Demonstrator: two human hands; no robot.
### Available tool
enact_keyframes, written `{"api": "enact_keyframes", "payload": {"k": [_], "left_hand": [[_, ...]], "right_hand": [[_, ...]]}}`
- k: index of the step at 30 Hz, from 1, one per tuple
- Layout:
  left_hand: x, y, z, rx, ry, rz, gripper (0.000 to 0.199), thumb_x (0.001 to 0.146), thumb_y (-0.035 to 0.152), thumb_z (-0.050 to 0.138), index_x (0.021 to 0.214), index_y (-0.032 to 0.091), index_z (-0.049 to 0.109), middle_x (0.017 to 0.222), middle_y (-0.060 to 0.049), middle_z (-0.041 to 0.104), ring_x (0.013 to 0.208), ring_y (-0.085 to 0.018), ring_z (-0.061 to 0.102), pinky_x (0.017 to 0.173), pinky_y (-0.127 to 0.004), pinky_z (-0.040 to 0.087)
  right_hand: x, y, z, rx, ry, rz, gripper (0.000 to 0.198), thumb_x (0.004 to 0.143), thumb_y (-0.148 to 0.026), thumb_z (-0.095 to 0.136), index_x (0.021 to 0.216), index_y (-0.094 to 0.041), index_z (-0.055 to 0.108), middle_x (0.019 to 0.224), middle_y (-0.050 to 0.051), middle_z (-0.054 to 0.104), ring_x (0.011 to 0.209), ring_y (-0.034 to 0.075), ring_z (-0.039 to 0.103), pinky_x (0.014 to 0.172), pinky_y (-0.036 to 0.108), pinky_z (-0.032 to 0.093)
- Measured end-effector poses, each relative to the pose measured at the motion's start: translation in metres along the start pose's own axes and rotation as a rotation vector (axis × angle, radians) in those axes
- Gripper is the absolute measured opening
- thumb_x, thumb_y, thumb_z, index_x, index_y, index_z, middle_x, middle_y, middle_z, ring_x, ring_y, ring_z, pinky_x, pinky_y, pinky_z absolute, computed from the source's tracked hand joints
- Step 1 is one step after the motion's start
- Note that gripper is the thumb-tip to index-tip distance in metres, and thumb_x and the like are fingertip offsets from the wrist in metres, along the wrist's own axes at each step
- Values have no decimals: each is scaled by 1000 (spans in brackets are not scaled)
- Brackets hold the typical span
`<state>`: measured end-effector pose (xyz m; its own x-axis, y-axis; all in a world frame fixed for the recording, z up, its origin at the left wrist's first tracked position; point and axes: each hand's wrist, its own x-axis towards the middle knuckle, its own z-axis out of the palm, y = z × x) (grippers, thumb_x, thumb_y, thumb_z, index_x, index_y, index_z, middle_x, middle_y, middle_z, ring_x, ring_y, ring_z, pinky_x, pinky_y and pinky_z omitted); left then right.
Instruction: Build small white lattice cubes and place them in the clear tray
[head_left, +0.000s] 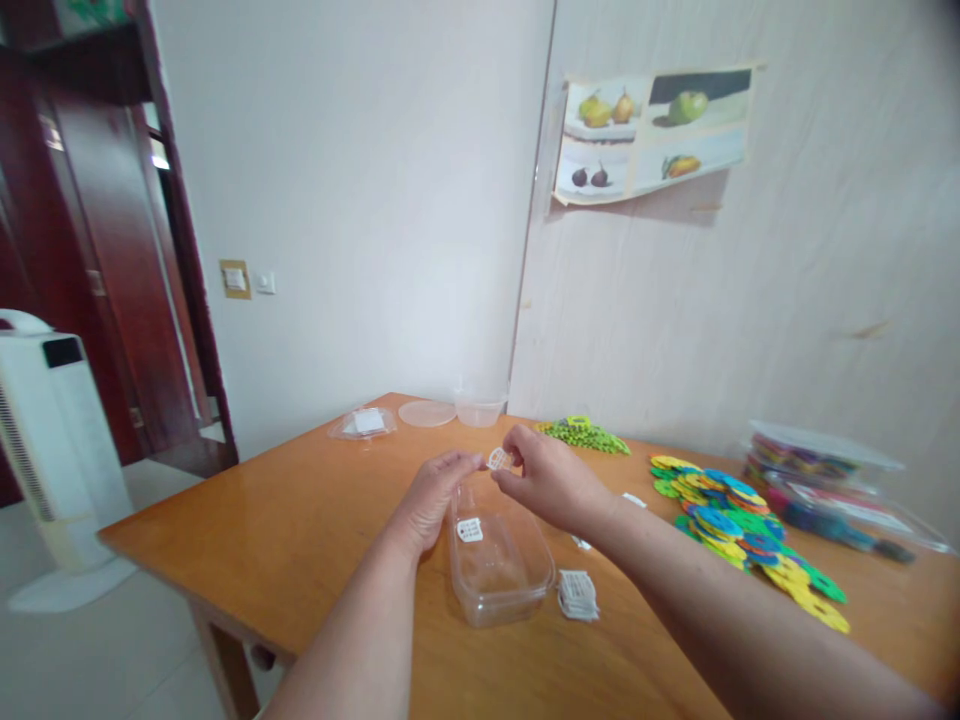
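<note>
Just above a clear plastic box (499,590), my two hands meet over a small white piece with printed marks (498,459), perhaps a label or tag. The fingers of my right hand (551,475) are curled and pinch its right side. On the other side my left hand (439,492) has its thumb and fingers drawn together at the piece's left edge. A similar white printed piece (469,530) lies at the box's left side. To the right of the box sits a small stack of white printed pieces (577,595); other white pieces lie partly hidden by my right forearm.
Colourful discs (739,525) are piled at the right, before clear boxes with coloured contents (817,455). Green pieces (585,436) lie by the wall. Farther back are a clear tub (480,408), a round lid (427,413) and a clear lid (337,428) bearing a white piece.
</note>
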<state>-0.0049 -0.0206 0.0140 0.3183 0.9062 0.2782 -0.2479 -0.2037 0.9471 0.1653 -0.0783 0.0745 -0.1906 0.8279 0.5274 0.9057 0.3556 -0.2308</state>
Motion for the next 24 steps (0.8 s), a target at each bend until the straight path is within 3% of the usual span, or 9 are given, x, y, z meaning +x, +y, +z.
{"api": "enact_keyframes", "payload": {"k": [3, 9, 17, 21, 24], "left_hand": [[0, 1, 1, -29, -24, -28, 29, 74, 41, 71, 87, 15, 73, 90, -7, 72, 84, -20, 63, 81, -31, 44], [-2, 3, 3, -17, 42, -17, 23, 73, 38, 72, 80, 15, 71, 80, -4, 71, 78, -17, 61, 77, -27, 42], [0, 0, 2, 11, 51, -16, 28, 73, 41, 70, 84, 15, 73, 84, -6, 71, 83, -21, 63, 79, -31, 44], [1, 0, 1, 81, 80, 17, 29, 77, 42, 64, 78, 15, 75, 93, -8, 73, 98, -25, 63, 90, -33, 41], [2, -1, 1, 61, 72, 1, 29, 76, 41, 64, 79, 15, 75, 90, -9, 73, 93, -25, 63, 86, -33, 42]], "right_hand": [[6, -5, 8, -10, 8, 21, 18, 84, -34, 56, 92, -18, 52, 82, 5, 64, 71, 15, 56, 59, 24, 31], [10, -3, 16, 20, -9, 23, 20, 85, -36, 56, 93, -18, 54, 81, 4, 65, 70, 15, 57, 58, 24, 32], [15, 12, 25, 347, -68, 161, 8, 83, -27, 54, 80, -19, 54, 66, -2, 60, 57, 10, 55, 53, 21, 34], [11, 9, 23, 212, 20, 33, 7, 82, -24, 54, 78, -19, 55, 70, -1, 60, 64, 12, 54, 58, 22, 35], [5, 3, 20, 77, 41, -83, 6, 83, -20, 52, 79, -19, 57, 77, 1, 60, 69, 12, 54, 62, 23, 35]]}}
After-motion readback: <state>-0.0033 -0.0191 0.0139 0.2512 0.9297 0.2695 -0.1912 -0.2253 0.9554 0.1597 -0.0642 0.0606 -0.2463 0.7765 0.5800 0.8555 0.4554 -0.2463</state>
